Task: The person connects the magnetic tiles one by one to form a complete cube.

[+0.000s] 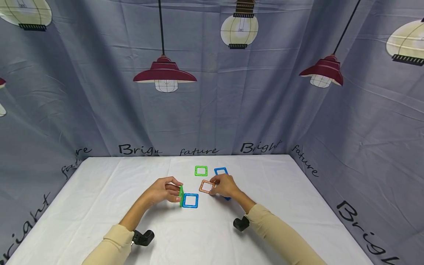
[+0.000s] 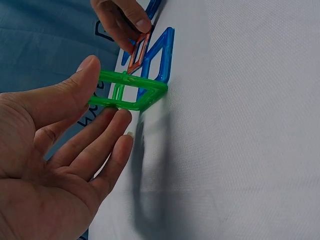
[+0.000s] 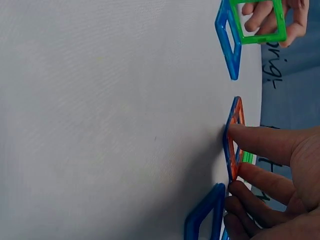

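My left hand (image 1: 165,190) pinches a green square magnetic tile frame (image 2: 131,79) between thumb and fingers. The tile stands upright along the left edge of a blue square tile (image 1: 190,206) that lies flat on the table. In the head view, my right hand (image 1: 226,185) grips an orange square tile (image 1: 201,186) by its right side, the thumb on its near edge. The right wrist view shows a blue rim along the lower side of this orange tile (image 3: 233,167). Partly hidden beneath the right hand lies another blue tile (image 1: 227,198).
Behind the orange tile, a green square tile (image 1: 201,175) lies flat. A blue tile (image 1: 220,169) sits just beyond the right hand, which covers part of it. White cloth covers the table (image 1: 185,239), and a grey patterned curtain (image 1: 205,117) hangs along its back and sides.
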